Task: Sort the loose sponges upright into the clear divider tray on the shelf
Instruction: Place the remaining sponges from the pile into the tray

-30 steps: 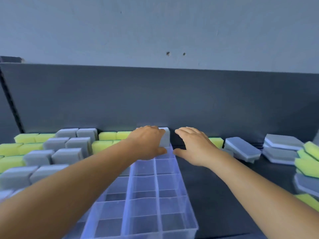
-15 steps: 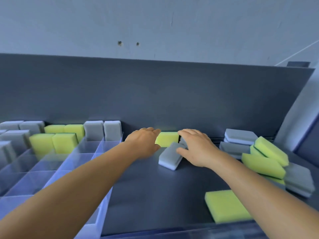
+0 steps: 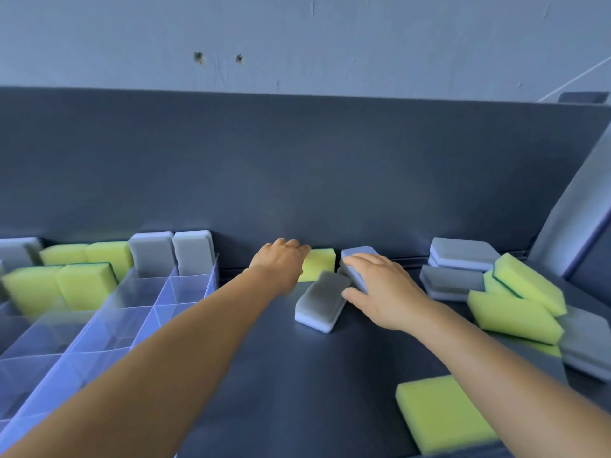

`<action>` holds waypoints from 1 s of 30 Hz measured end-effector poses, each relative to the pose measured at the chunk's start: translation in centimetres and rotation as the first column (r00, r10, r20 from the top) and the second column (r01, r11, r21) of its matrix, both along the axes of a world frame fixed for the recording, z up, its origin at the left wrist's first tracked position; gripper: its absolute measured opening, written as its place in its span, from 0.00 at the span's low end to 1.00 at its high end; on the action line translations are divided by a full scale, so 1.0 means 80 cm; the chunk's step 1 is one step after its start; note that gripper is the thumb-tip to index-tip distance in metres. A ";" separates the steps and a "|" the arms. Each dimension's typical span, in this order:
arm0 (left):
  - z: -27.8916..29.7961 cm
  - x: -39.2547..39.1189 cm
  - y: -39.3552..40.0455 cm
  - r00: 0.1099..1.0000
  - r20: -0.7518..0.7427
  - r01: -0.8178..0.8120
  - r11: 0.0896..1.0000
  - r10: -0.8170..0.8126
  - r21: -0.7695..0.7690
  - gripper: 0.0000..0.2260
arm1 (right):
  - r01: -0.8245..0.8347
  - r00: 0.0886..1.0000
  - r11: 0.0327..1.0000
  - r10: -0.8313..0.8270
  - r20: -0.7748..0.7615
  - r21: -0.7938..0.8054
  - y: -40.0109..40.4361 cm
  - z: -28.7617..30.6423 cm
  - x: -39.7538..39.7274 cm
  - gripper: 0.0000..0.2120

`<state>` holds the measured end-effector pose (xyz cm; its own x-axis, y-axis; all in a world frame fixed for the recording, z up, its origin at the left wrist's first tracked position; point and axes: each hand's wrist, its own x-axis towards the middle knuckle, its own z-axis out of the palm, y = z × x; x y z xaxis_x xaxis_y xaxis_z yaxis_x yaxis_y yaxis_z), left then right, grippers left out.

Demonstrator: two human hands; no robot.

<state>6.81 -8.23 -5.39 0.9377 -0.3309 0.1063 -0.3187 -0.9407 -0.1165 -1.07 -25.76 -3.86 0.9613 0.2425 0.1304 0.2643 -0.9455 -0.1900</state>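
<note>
Well left of both hands, the clear divider tray [image 3: 99, 312] holds upright yellow and grey sponges along its far rows, while its nearer cells stand empty, so I'd judge the sorting partly done. The left hand [image 3: 281, 267] has its fingers bent over a yellow sponge [image 3: 319, 263] against the back wall; whether they actually grip it I cannot tell. Between the two hands lies a tilted grey sponge [image 3: 322, 300]. The right hand [image 3: 380, 289] curls round another grey sponge [image 3: 355, 259]. Right of those fingers, a loose pile [image 3: 515, 295] waits. Since half a second ago, both hands have barely shifted; only the view changed slightly.
</note>
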 end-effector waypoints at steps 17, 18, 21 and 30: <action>0.019 -0.083 -0.024 0.987 0.130 -0.032 0.920 0.089 -0.390 0.19 | -0.071 0.996 0.994 0.065 0.067 0.088 -0.020 -0.002 -0.038 0.24; 0.019 -0.098 -0.029 0.989 0.123 -0.022 0.916 0.078 -0.400 0.22 | -0.081 0.995 0.993 0.076 0.058 0.090 -0.025 -0.001 -0.045 0.25; 0.014 -0.140 -0.043 0.993 0.070 -0.054 0.907 0.091 -0.417 0.32 | -0.127 0.991 0.989 0.129 -0.027 0.072 -0.047 0.004 -0.070 0.27; -0.002 -0.248 -0.071 0.986 -0.028 -0.157 0.839 0.167 -0.520 0.33 | -0.264 0.907 0.959 0.211 -0.363 -0.103 -0.103 0.001 -0.138 0.32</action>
